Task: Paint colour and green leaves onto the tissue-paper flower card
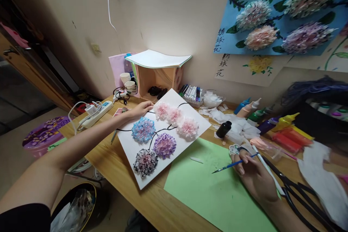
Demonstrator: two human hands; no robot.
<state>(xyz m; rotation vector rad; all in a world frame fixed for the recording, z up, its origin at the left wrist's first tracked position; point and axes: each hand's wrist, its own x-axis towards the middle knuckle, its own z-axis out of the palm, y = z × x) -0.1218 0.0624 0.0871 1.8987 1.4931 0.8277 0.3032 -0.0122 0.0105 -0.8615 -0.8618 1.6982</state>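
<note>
My left hand (141,110) grips the far left edge of a white sheet of flower artwork (170,165), with its fingers partly hidden behind the sheet. The sheet is tilted over the table and bears several fluffy paper flowers in pink, blue, purple and black-and-white, joined by dark painted branches. In my right hand (257,179) a thin blue paintbrush (231,165) is held between the fingers, its dark tip pointing left. That hand rests above a green sheet of paper (206,195). Close beside it lie black scissors (289,183) and a white stick-like tool (268,168).
A small black bottle (224,129) stands among white tissue scraps (244,128). Paint bottles (268,123) lie behind on the right. A power strip (97,114) sits at the left table edge. Below is a bin (94,203). Finished flower pictures (231,14) hang on the wall.
</note>
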